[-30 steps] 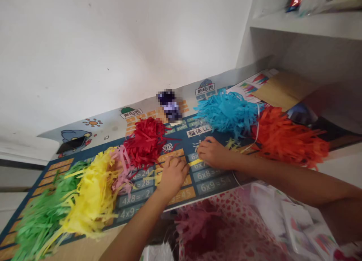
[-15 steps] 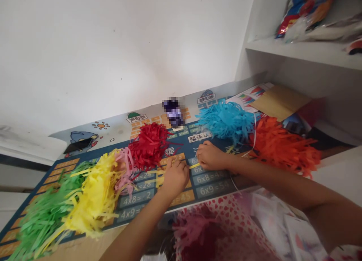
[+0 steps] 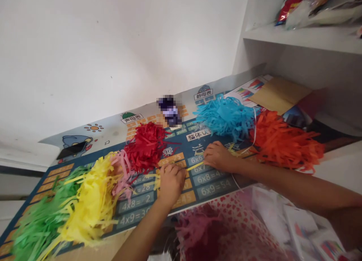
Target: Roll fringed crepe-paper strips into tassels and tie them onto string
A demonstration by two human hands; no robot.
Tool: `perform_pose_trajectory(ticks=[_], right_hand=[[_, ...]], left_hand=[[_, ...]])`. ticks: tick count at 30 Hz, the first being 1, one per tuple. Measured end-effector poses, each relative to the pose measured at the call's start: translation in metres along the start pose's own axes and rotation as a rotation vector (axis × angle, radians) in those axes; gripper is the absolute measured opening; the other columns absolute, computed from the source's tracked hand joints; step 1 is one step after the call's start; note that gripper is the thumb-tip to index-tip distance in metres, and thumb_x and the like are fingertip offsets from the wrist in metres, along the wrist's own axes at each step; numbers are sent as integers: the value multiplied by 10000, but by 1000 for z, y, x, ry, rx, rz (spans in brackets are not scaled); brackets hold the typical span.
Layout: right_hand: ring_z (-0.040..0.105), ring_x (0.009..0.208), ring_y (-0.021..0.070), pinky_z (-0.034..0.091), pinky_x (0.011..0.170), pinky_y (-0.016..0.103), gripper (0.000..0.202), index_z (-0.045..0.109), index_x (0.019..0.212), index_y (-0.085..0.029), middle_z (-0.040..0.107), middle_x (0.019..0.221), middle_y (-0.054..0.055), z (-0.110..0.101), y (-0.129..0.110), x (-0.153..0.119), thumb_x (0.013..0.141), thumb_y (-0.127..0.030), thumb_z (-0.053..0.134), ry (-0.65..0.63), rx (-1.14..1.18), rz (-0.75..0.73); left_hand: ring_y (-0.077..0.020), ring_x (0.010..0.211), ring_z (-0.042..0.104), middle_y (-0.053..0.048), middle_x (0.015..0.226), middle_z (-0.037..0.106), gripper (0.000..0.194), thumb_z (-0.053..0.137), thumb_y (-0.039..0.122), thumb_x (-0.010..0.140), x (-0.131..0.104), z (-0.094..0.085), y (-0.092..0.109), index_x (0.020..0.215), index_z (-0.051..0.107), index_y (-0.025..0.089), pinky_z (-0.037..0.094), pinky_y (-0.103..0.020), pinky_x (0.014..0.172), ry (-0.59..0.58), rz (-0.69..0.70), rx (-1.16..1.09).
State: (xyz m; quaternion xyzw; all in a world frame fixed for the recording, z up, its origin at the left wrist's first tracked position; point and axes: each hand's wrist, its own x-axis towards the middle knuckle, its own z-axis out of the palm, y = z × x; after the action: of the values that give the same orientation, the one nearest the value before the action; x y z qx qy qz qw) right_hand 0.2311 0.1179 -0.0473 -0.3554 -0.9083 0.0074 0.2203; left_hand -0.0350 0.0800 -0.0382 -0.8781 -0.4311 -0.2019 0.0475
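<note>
A yellow fringed paper strip (image 3: pixel 195 166) runs across the multiplication chart between my hands, narrow in the middle. My left hand (image 3: pixel 172 180) is closed over its left part, and loose yellow fringe sticks out to the left. My right hand (image 3: pixel 220 156) grips the right part, with more yellow fringe beyond it. Left of my hands lies a red paper tassel bunch (image 3: pixel 147 146). Behind my right hand sits a blue bunch (image 3: pixel 226 116), and an orange bunch (image 3: pixel 285 140) lies to its right. My fingertips are partly hidden.
Green (image 3: pixel 42 219), yellow (image 3: pixel 92 204) and pink (image 3: pixel 124 172) fringed bunches cover the left of the printed desk mat (image 3: pixel 135 215). A dark phone (image 3: pixel 72 151) lies at the far left. Papers and a brown envelope (image 3: pixel 279 93) sit back right, under a white shelf (image 3: pixel 296 38).
My right hand has shifted slightly right, away from my left hand, and a little more of the yellow strip shows between them. The camera view has shifted slightly.
</note>
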Motion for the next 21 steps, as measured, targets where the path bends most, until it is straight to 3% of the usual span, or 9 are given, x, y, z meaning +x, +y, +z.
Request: perform_pose_trajectory(ticks=[3, 9, 16, 21], right_hand=[[529, 896, 189, 249, 821, 364, 176, 714, 725, -219, 708, 880, 18, 2, 8, -2, 860, -330, 699, -15, 147, 122], [552, 898, 201, 276, 790, 335, 174, 726, 735, -216, 700, 899, 37, 8, 22, -6, 806, -374, 747, -106, 332, 328], [544, 917, 200, 283, 797, 326, 109, 723, 769, -230, 682, 902, 27, -1, 19, 0, 807, -332, 727, -216, 288, 366], [555, 902, 207, 293, 747, 311, 79, 723, 730, -232, 691, 891, 26, -14, 11, 20, 777, -291, 697, -380, 191, 463]], left_hand=[[-238, 869, 599, -30, 868, 728, 57, 658, 225, 866, -4, 6, -8, 835, 705, 235, 404, -398, 793, 5, -110, -139], [-228, 858, 591, -39, 847, 693, 78, 670, 256, 854, -8, 12, -15, 789, 703, 226, 433, -373, 782, -34, -274, -310], [-230, 879, 583, -49, 872, 689, 140, 595, 292, 888, -4, 9, -11, 809, 685, 221, 417, -370, 780, -56, -276, -265], [-235, 849, 582, -39, 823, 677, 114, 614, 246, 833, 8, 4, -5, 732, 656, 215, 401, -376, 763, -139, -328, -179]])
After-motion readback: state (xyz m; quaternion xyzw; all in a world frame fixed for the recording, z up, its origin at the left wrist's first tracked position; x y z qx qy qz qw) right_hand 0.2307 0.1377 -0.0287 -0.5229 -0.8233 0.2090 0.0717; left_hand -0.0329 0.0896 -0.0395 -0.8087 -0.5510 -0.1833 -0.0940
